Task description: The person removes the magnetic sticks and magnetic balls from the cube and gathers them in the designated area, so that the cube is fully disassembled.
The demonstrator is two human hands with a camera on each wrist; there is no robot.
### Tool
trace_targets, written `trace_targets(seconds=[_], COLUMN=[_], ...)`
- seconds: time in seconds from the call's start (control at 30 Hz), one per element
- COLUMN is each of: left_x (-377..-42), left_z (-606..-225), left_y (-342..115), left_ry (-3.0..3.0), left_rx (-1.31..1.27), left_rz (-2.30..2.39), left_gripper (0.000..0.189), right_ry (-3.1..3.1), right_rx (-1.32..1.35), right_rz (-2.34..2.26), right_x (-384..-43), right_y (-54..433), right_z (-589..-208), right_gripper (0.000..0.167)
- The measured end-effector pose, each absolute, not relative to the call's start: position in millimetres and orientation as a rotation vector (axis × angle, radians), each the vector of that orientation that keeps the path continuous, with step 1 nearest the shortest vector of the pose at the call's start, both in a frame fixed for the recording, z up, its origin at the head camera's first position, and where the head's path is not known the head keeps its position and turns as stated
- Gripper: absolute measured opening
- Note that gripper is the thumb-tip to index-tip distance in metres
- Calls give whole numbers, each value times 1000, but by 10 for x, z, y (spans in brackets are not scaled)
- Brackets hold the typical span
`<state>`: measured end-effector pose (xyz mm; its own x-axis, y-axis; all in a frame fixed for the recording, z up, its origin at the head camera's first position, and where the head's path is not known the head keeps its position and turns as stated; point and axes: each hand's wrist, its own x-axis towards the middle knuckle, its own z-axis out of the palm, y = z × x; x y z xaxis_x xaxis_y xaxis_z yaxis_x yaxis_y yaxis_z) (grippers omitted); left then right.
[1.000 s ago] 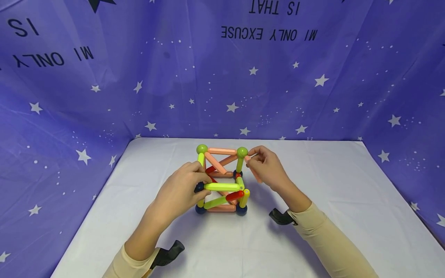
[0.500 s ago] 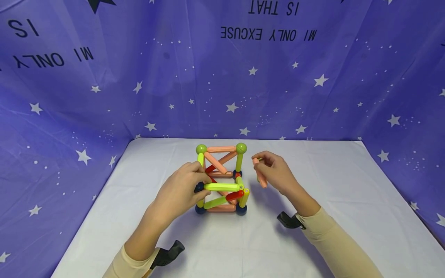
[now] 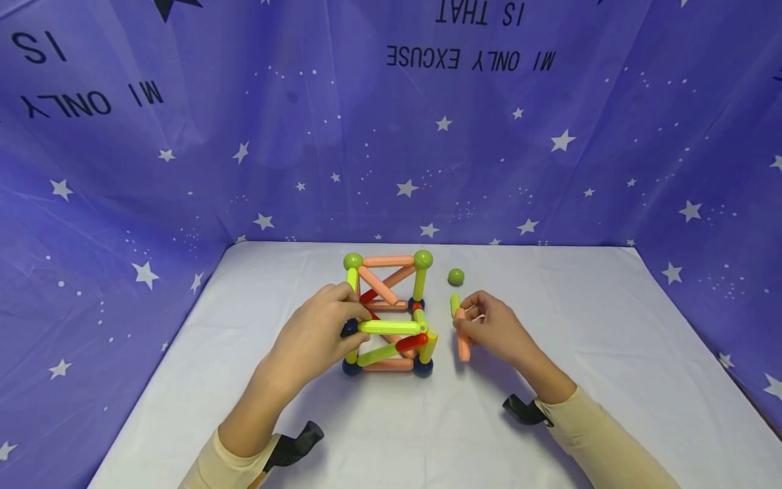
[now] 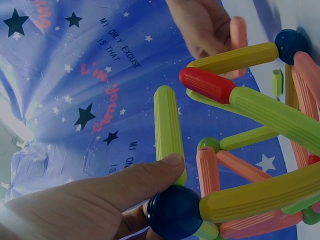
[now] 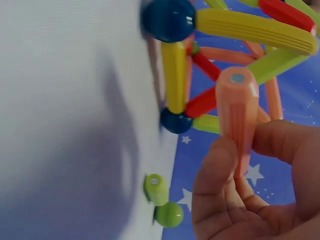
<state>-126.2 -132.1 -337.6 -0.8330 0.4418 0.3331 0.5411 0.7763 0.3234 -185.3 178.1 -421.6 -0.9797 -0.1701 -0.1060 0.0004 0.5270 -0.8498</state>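
Note:
A frame of magnetic sticks and balls stands on the white table, with green balls [image 3: 423, 259] at its far top and dark blue balls [image 3: 423, 367] lower down. At its near left corner my left hand [image 3: 318, 326] grips a dark blue ball [image 4: 175, 212], the thumb lying on a yellow-green stick [image 4: 169, 125] that projects from it. To the right of the frame, my right hand [image 3: 497, 327] pinches a salmon stick [image 3: 463, 339] between thumb and fingers, apart from the structure. In the right wrist view the salmon stick's metal-tipped end [image 5: 237, 78] faces the camera.
A loose green ball [image 3: 455, 276] and a short green stick [image 3: 455, 304] lie on the table [image 3: 580, 305] right of the frame. A purple star-printed curtain [image 3: 391, 136] rises behind and at both sides.
My right hand has drawn away from the frame's upper right corner, toward me and rightward, with the salmon stick. The loose green ball has come into view. My left hand stays in place.

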Motion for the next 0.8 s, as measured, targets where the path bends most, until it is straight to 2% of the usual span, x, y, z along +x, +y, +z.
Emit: trace_targets(seconds=[0.37, 0.8], left_x=[-1267, -1260], left_z=[-3375, -3367], left_y=[-1321, -1350], left_ry=[-2722, -2737], left_rx=[-772, -753], left_rz=[-591, -597], left_gripper=[22, 22], right_ry=[2661, 2844], right_rx=[-126, -226], right_rz=[-1198, -929], right_x=[-1817, -1831], right_y=[1788, 1786], right_z=[-4421, -4398], right_gripper=[32, 28])
